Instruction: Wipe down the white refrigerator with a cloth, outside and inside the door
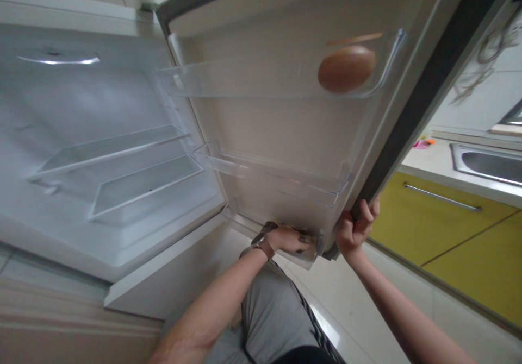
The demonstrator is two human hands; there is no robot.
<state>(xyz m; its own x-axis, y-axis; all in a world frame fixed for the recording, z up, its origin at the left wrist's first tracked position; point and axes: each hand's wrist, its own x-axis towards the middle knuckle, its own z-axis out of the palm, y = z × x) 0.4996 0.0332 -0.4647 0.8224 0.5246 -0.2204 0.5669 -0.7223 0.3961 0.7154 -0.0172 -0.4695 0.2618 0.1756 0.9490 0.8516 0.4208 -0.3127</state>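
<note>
My left hand [287,239], with a watch on its wrist, reaches down into the bottom shelf of the open refrigerator door [277,130]. Its fingers curl over a dark, crumpled piece that looks like a cloth [269,226], mostly hidden and blurred. My right hand [356,228] wraps round the lower outer edge of the door, fingers on the dark seal. Clear plastic shelves cross the inner face of the door. In the upper one sits a smooth brown oval [346,69] that looks like an egg.
The refrigerator compartment [81,98] stands open at left, with a light and two glass shelves [147,182]. To the right are yellow drawers [444,212], a counter [432,160] and a metal sink [493,163]. My legs [277,304] are below, over a tiled floor.
</note>
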